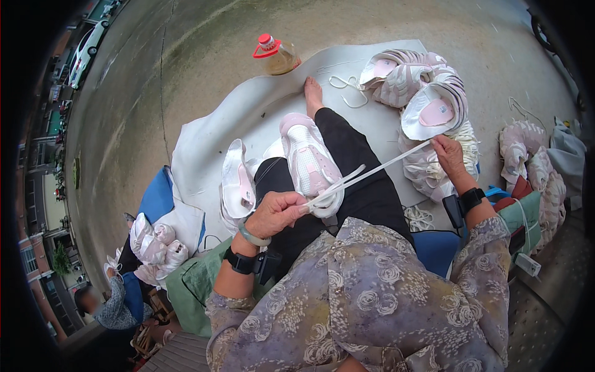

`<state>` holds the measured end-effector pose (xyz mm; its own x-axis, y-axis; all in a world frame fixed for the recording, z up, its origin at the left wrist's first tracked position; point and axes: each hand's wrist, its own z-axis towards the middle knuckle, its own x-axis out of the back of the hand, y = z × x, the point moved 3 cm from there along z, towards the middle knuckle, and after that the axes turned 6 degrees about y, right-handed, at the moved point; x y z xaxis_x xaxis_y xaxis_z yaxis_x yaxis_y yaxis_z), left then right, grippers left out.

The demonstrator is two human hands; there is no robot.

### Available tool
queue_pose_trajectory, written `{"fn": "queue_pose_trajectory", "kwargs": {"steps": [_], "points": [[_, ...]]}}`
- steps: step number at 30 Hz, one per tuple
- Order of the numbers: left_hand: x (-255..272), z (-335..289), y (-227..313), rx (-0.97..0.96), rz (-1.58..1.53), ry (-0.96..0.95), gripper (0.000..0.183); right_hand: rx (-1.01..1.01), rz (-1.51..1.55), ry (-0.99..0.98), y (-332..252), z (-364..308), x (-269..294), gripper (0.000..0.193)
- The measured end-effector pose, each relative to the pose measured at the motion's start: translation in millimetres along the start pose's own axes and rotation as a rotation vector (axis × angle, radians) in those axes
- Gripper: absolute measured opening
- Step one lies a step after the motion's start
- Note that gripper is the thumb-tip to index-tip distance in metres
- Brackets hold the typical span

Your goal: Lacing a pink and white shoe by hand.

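Note:
Across my lap lies a pink and white shoe upper, its toe end pointing away from me. A white shoelace stretches taut between my hands just above its near end. My left hand pinches the lace close to the upper's near end, thumb and fingers together. Farther right, my right hand is closed on the other stretch of lace, held up beside the stacked uppers. Another white and pink upper rests left of my knee.
A pale sheet covers the ground around my legs. Nested stacks of uppers and a bundle of white laces sit at the right. A red-capped bottle stands at the far edge. Another person works at the lower left.

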<state>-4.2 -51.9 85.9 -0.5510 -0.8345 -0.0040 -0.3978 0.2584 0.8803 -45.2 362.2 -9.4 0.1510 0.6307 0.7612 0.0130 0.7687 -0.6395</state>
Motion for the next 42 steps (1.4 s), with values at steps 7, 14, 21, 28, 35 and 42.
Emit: {"fn": "queue_pose_trajectory", "kwargs": {"steps": [7, 14, 21, 28, 35, 42], "points": [[-1, 4, -3, -0.14, 0.09, 0.146, 0.014, 0.126, -0.598, -0.138, 16, 17, -39, 0.024], [-11, 27, 9, -0.593, 0.634, 0.398, 0.008, 0.516, 0.567, -0.609, -220, -22, -75, 0.021], [9, 27, -10, -0.254, 0.308, 0.41, 0.014, 0.165, 0.54, -0.33, -178, 4, -73, 0.009], [14, 49, -19, -0.282, 0.414, 0.485, 0.014, 0.195, 0.088, -0.213, -109, 29, -96, 0.01], [1, 66, -5, -0.588, 0.762, 0.565, 0.011, 0.176, 0.688, -0.64, -206, 14, -113, 0.021], [19, 80, 5, -0.593, 0.954, 0.512, 0.013, -0.054, 0.748, -0.801, -197, 26, -130, 0.014]]}}
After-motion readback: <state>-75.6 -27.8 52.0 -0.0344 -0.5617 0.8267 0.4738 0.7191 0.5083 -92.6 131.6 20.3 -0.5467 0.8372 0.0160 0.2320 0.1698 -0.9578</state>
